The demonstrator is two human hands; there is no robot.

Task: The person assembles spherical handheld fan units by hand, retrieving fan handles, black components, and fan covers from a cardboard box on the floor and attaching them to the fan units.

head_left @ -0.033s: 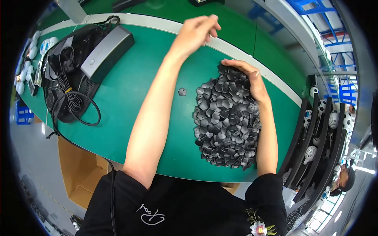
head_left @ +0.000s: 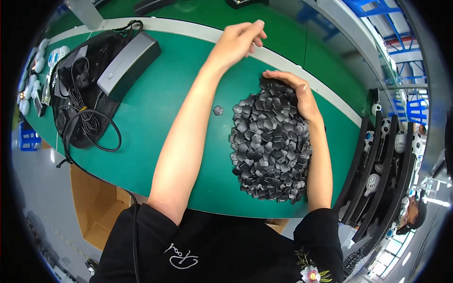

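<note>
A large heap of small dark grey pentagon-shaped plastic pieces (head_left: 269, 141) lies on the green table (head_left: 141, 122), right of the middle. My right hand (head_left: 303, 94) cups the far right corner of the heap, fingers stretched out along its edge, the forearm beside its right side. Over the table's far edge is my left hand (head_left: 239, 41), raised, with its fingers curled together. Whatever those fingers hold, if anything, is hidden. One loose pentagon piece (head_left: 218, 110) lies apart, between my left forearm and the heap.
A grey and black box-shaped device (head_left: 130, 63) and a black mesh bag with coiled cables (head_left: 85, 120) occupy the table's left. Racks with ball-shaped items (head_left: 372, 184) stand at right, a person (head_left: 415, 214) beyond them. A cardboard box (head_left: 96, 207) sits below the left edge.
My left hand has shifted very slightly right and nearer. My right hand has edged a little left against the heap.
</note>
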